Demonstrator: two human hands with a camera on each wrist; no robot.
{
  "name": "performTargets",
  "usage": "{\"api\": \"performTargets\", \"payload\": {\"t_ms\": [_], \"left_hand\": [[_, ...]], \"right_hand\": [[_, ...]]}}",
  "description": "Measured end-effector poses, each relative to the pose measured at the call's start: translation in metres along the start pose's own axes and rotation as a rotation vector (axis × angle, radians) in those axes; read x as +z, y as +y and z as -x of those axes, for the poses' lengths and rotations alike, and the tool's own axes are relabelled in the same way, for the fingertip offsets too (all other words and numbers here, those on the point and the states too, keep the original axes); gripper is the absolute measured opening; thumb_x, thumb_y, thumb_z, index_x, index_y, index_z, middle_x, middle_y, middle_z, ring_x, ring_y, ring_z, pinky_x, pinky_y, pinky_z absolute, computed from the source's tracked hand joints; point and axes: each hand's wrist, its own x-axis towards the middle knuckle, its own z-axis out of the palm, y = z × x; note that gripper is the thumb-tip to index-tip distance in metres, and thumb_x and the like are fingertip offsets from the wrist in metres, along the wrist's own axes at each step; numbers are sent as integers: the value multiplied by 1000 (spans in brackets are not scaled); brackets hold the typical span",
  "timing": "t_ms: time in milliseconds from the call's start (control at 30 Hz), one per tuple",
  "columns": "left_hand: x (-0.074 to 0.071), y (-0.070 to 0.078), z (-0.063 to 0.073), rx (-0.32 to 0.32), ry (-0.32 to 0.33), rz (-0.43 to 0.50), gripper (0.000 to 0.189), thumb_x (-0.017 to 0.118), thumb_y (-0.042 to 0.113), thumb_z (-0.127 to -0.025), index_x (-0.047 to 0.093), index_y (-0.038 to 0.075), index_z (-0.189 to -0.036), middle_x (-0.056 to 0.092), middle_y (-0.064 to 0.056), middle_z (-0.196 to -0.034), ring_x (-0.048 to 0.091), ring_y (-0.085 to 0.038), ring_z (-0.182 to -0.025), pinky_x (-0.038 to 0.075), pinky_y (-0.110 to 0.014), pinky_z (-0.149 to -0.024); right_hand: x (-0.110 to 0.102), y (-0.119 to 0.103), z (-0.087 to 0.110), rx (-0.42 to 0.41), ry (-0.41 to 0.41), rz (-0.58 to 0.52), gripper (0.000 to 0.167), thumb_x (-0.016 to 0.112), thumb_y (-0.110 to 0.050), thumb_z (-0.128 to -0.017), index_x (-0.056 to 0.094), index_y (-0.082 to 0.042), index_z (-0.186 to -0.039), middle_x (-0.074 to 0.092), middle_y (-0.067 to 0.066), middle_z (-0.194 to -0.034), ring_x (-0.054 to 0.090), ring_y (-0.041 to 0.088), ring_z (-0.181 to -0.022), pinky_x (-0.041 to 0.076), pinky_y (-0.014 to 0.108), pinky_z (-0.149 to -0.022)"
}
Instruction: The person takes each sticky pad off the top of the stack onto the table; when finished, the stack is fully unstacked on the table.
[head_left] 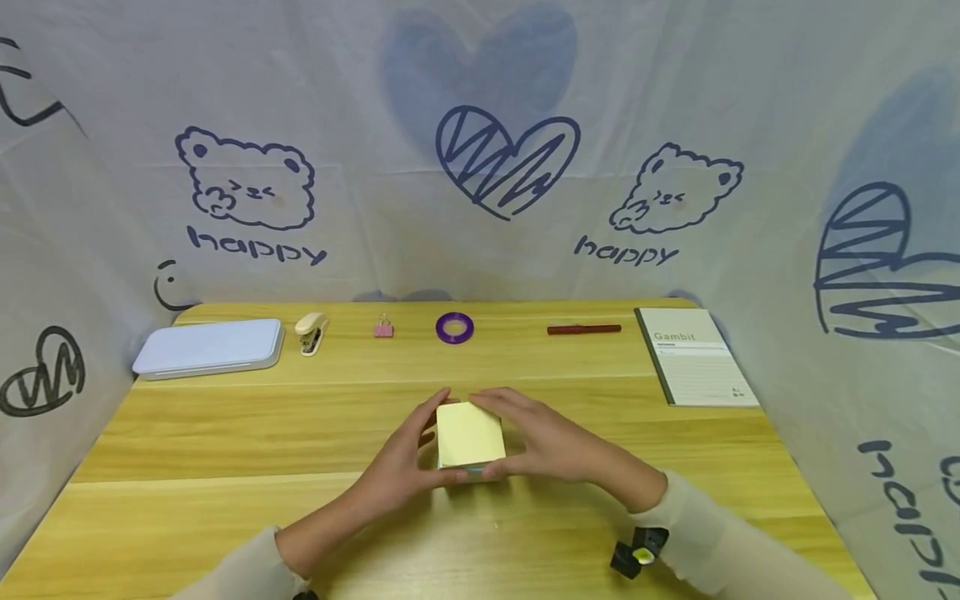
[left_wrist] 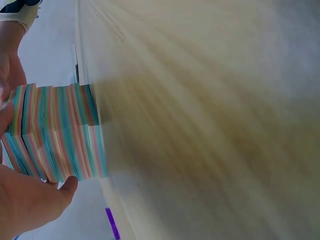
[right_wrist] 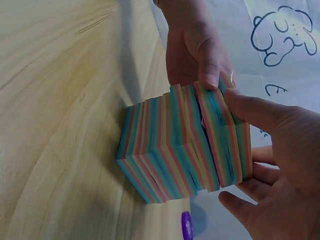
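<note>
A tall block of sticky notes [head_left: 470, 435], yellow on top, is between my two hands near the middle of the table. Its sides show stripes of pink, blue and yellow, and the layers are uneven in the right wrist view. My left hand [head_left: 402, 460] holds the block from the left, its thumb at the near side and its fingers round the left and far sides. From the right, my right hand [head_left: 553, 442] grips it, thumb near the front corner and fingers over the far edge. Both thumbs press on the block's upper layers in the right wrist view.
Along the table's back lie a pale blue case [head_left: 210, 348], a cream stapler [head_left: 310, 332], a pink binder clip [head_left: 383, 327], a purple tape roll [head_left: 454, 315] and a dark red pen [head_left: 584, 330]. A notebook [head_left: 701, 367] lies at right. Printed cloth [head_left: 360, 192] surrounds the table.
</note>
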Motion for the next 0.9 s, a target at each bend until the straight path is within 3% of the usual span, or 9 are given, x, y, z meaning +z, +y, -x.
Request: {"api": "performTargets", "payload": {"t_ms": [233,467,667,900], "left_hand": [[1,1,-1,-18,26,-7,109,90,15,-80,20,6,-163,38,-18,-160,40,-39,-146,39,-57,-117],[1,-3,-3,3,38,-33,102,90,16,-81,28,5,-160,42,-16,-156,41,-39,-145,41,-57,-116],[1,-5,-3,19,31,-63,92,90,16,-81,38,6,-156,46,-14,-149,45,-40,-140,44,-57,-113],[1,-4,-4,31,12,-91,92,90,16,-81,38,7,-156,45,-16,-151,46,-39,-140,46,-54,-113]], "right_hand": [[-5,1,-2,-46,30,34,87,85,-33,-87,40,-11,-158,47,5,-155,47,25,-142,43,44,-116],[-31,13,-4,-39,88,1,85,86,-33,-86,43,-13,-157,47,7,-156,47,30,-143,45,50,-114],[-49,52,-28,45,142,-80,83,85,-30,-87,43,-10,-157,44,10,-159,41,32,-146,43,52,-115],[-33,111,-61,170,102,-114,85,84,-29,-89,40,-8,-158,40,14,-161,37,33,-148,35,48,-122]]}}
